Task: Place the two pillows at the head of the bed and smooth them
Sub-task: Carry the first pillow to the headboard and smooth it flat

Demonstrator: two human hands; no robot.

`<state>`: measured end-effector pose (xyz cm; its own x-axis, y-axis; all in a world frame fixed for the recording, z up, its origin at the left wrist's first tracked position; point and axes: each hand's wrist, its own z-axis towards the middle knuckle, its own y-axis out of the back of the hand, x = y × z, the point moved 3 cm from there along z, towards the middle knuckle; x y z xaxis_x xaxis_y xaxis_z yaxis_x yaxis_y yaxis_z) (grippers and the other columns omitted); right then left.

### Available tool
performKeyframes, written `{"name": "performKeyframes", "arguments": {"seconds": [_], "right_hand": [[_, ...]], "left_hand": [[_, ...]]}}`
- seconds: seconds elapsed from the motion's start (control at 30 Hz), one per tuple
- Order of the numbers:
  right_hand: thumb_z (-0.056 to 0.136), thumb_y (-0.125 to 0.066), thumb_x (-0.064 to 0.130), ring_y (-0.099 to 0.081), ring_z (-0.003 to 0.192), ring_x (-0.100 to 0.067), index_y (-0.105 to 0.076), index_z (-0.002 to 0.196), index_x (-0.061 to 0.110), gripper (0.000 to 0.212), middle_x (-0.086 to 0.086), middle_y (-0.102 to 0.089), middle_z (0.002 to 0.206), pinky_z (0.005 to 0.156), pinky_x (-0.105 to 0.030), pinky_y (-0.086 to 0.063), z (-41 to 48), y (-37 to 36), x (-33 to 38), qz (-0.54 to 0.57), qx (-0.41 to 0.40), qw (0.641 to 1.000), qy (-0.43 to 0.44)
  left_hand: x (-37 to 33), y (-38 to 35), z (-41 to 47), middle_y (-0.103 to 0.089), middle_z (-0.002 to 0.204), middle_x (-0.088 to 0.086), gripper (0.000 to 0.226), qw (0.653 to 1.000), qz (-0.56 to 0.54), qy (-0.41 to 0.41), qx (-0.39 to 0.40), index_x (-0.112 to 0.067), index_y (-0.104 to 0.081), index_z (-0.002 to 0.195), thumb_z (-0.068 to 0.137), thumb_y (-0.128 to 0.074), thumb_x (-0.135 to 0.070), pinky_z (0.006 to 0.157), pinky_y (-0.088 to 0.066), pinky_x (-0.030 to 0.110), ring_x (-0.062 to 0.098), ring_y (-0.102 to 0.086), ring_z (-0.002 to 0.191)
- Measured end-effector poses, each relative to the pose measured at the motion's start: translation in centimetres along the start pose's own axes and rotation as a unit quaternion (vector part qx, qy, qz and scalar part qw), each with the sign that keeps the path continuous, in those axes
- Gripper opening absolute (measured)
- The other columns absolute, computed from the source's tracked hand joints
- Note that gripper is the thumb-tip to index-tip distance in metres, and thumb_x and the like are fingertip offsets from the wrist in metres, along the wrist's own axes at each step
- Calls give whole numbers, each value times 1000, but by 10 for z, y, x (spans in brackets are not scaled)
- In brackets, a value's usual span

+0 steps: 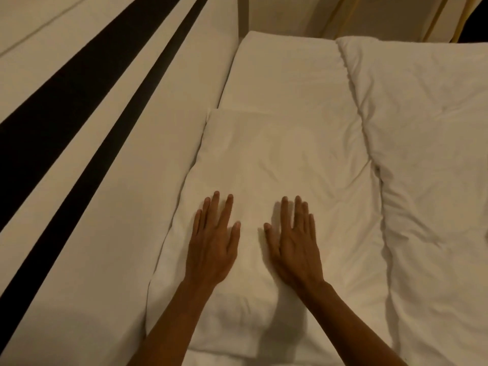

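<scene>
Two white pillows lie end to end along the left edge of the bed. The near pillow (264, 180) runs lengthwise away from the camera, its long axis leaning slightly right toward the top of the view, and its far short edge overlaps the far pillow (285, 75), which follows the same line up to the top corner of the bed. Both sit pressed against the padded headboard (111, 167) on their left (cream, crossed by two dark stripes).

Two bare hands rest on the near pillow's nearer half, side by side and apart from each other. The left hand (214, 244) lies palm down with fingers spread and pointing away; the right hand (295, 244) does likewise. Neither grips anything: both are flat and open on the fabric, which dents around the wrists.

To the right, touching the pillows along a deep seam, lies one rumpled white duvet (427, 154).
</scene>
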<state>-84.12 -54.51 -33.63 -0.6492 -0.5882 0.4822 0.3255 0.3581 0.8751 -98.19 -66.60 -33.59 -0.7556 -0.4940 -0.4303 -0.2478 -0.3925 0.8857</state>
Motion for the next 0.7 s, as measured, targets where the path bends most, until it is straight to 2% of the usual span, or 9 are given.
{"name": "performKeyframes", "arguments": {"seconds": [0.07, 0.13, 0.3, 0.47, 0.63, 0.7], "right_hand": [[100, -12, 65, 24, 152, -16, 14, 159, 30, 73, -3, 21, 166, 123, -33, 13, -15, -11, -5, 0, 26, 1000, 3], [98, -10, 69, 22, 152, -15, 16, 158, 32, 75, -3, 21, 167, 124, -34, 10, -29, -14, -22, 5, 32, 999, -43], [95, -8, 71, 20, 153, -18, 11, 160, 25, 82, -7, 17, 168, 125, -35, 9, -36, 0, -35, -3, 22, 996, -81], [92, -7, 71, 19, 153, -17, 9, 160, 24, 85, -4, 17, 167, 122, -31, 14, 31, 14, -18, 25, -5, 999, -35], [102, -16, 62, 16, 154, -21, 3, 161, 24, 74, -6, 12, 169, 125, -39, 7, 83, 8, -33, 12, 8, 999, -47], [101, -15, 62, 16, 154, -20, 1, 161, 23, 74, -5, 10, 169, 126, -40, 6, 81, 6, -50, -14, 8, 998, -63]], "left_hand": [[9, -6, -16, -11, 167, 1, 58, 999, 19, 0, 26, -29, -16, 158, 104, -25, -49, 124, -17, 44, 17, -4, 154], [20, -5, -26, -9, 167, 0, 59, 999, 17, 18, 37, -31, -14, 158, 103, -23, -52, 124, -16, 44, 16, -3, 154], [23, 9, -30, -9, 167, 0, 62, 999, 5, 30, 18, -28, -14, 159, 103, -21, -53, 124, -13, 43, 15, -3, 154], [-7, 8, 41, -12, 166, -1, 63, 1000, -25, 2, -12, -24, -16, 158, 102, -20, -51, 125, -7, 38, 17, -5, 154], [5, -17, 97, -10, 167, 3, 70, 998, 22, 21, 53, -25, -12, 159, 97, -10, -58, 125, -8, 41, 22, -6, 154], [15, -21, 97, -19, 165, 5, 67, 996, 56, 35, 56, -25, -20, 158, 99, -18, -57, 124, -14, 42, 24, -15, 152]]}}
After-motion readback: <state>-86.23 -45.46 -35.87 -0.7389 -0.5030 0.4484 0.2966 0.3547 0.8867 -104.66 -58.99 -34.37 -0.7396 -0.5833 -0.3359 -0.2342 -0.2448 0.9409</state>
